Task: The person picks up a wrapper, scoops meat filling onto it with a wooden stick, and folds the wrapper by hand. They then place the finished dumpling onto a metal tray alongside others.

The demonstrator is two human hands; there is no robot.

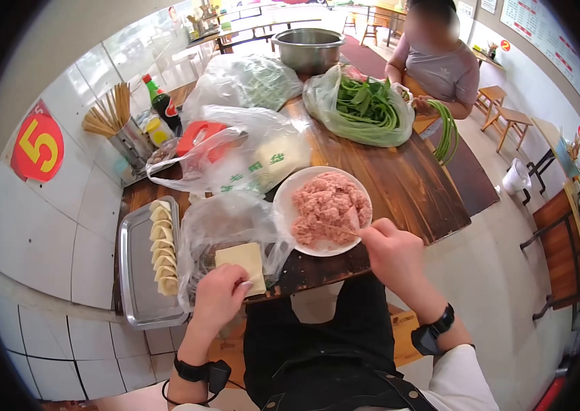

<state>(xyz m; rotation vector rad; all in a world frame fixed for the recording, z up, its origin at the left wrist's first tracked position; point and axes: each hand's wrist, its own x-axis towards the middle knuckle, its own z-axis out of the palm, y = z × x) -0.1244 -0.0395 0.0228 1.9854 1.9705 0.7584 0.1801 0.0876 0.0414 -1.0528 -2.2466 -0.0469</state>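
My left hand (219,294) is closed at the near edge of a square, pale yellow dumpling wrapper (238,257), its fingertips pinching the sheet. The wrapper lies on a clear plastic bag (201,222). In my right hand (394,252) is a thin wooden stick (341,229), gripped at its near end. The stick's far end rests in pink minced meat (331,198), heaped on a round white plate (288,236). Left of the bag, a metal tray (141,274) carries a row of folded dumplings (162,250) along its right side.
White plastic bags (269,147) and a bag of leafy greens (365,109) crowd the wooden table (406,181). A metal pot (308,51) stands farther back. Chopsticks in a holder (129,140) and a sauce bottle (161,103) line the wall. Across the table, a person (440,72) handles green stems.
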